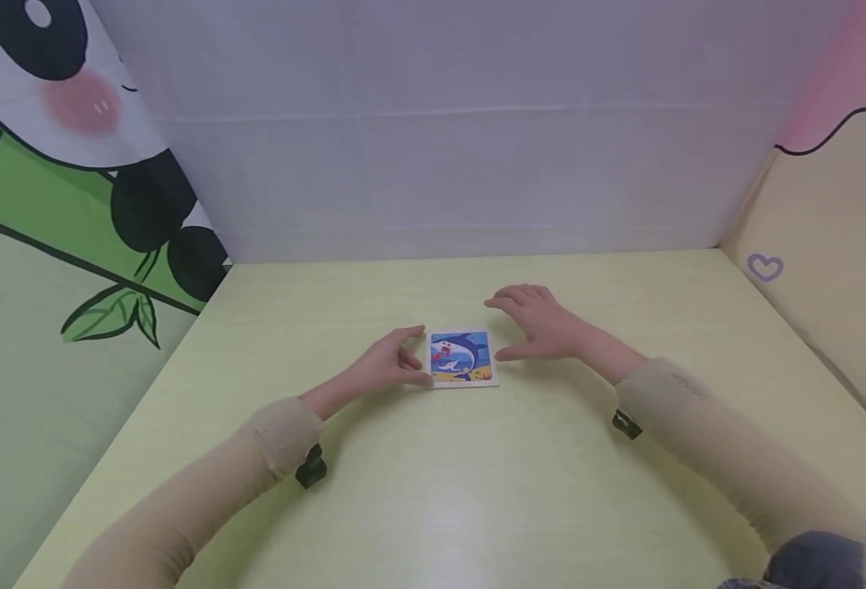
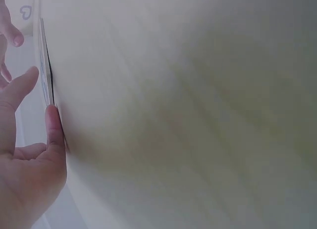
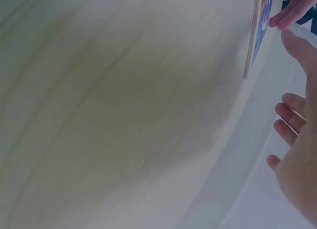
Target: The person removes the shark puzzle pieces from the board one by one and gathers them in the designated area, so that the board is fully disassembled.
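A small square picture board (image 1: 462, 357) with a pale frame lies on the table, showing a blue-and-white dolphin or whale in a sea scene. At its left edge is my left hand (image 1: 385, 360), fingers spread and loosely bent. A fingertip of that hand (image 2: 54, 125) meets the board's edge (image 2: 46, 65) in the left wrist view. My right hand (image 1: 539, 323) hovers just right of the board with thumb and fingers spread, holding nothing. In the right wrist view, the right thumb (image 3: 298, 48) stands apart from the board (image 3: 257, 33).
The pale wooden table (image 1: 418, 474) reaches back to a white cloth wall (image 1: 433, 180). A panel with a cartoon panda (image 1: 72, 164) borders the left side, and a beige panel with a heart (image 1: 764, 267) the right. Blue fabric (image 1: 823, 560) shows at the lower right.
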`<state>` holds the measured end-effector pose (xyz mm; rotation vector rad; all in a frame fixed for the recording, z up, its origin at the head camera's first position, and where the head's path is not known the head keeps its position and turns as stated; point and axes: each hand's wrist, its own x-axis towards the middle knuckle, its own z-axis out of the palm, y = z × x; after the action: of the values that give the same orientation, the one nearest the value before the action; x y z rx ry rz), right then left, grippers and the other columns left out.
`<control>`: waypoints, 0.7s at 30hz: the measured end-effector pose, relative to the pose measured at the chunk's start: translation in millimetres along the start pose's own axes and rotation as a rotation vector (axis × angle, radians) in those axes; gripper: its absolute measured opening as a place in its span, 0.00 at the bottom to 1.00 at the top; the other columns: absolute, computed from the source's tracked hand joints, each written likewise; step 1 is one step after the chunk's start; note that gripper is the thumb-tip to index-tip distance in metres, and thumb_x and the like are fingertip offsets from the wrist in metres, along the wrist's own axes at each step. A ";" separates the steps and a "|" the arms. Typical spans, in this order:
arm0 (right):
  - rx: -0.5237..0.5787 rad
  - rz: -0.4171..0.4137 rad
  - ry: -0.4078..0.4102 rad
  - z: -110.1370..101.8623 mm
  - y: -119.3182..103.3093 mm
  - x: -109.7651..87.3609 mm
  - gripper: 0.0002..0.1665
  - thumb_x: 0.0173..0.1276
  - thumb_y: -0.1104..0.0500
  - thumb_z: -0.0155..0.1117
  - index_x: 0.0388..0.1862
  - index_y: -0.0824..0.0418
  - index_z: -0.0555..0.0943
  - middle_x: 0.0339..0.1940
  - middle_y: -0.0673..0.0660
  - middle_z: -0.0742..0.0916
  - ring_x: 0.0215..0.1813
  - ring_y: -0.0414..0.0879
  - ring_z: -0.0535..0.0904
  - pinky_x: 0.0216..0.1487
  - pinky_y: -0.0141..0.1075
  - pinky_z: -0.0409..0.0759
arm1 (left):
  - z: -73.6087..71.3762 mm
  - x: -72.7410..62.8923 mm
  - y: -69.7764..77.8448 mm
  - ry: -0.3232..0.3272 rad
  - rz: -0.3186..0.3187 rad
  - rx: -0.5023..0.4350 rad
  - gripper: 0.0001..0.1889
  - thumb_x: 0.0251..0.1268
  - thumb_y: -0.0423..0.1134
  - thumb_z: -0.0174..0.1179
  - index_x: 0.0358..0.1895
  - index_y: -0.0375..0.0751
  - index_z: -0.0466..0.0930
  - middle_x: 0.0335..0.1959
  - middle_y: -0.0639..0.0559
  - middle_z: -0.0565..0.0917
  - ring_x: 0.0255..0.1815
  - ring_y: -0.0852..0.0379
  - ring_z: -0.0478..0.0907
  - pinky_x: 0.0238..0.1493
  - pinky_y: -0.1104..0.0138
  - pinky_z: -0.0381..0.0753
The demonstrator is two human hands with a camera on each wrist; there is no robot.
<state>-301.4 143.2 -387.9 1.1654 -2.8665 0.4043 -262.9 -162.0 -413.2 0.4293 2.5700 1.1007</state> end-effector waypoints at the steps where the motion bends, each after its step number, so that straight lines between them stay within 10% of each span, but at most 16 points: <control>1: 0.009 0.003 -0.006 1.2 -0.9 1.4 0.51 0.58 0.35 0.70 0.74 0.57 0.65 0.72 0.60 0.71 0.75 0.58 0.62 0.76 0.59 0.54 | 0.1 0.7 0.1 -0.007 0.000 -0.009 0.53 0.51 0.41 0.76 0.78 0.41 0.52 0.64 0.39 0.74 0.48 0.52 0.84 0.47 0.67 0.85; 15: 0.091 -0.024 -0.077 16.6 -8.2 17.8 0.39 0.61 0.45 0.72 0.67 0.60 0.73 0.65 0.58 0.78 0.68 0.55 0.70 0.67 0.54 0.67 | -9.0 9.6 -2.7 -0.150 0.018 -0.010 0.58 0.50 0.41 0.76 0.80 0.45 0.45 0.56 0.41 0.77 0.50 0.55 0.80 0.56 0.65 0.81; 21: 0.075 -0.016 -0.107 19.0 -10.8 21.1 0.35 0.62 0.46 0.71 0.65 0.60 0.75 0.62 0.58 0.80 0.65 0.55 0.72 0.64 0.53 0.69 | -9.9 11.6 -1.4 -0.160 0.041 0.021 0.57 0.49 0.40 0.77 0.79 0.44 0.47 0.68 0.41 0.68 0.48 0.55 0.79 0.54 0.66 0.81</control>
<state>-307.8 116.7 -401.3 1.2579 -2.9545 0.4660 -277.5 -164.7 -409.6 0.5536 2.4456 1.0100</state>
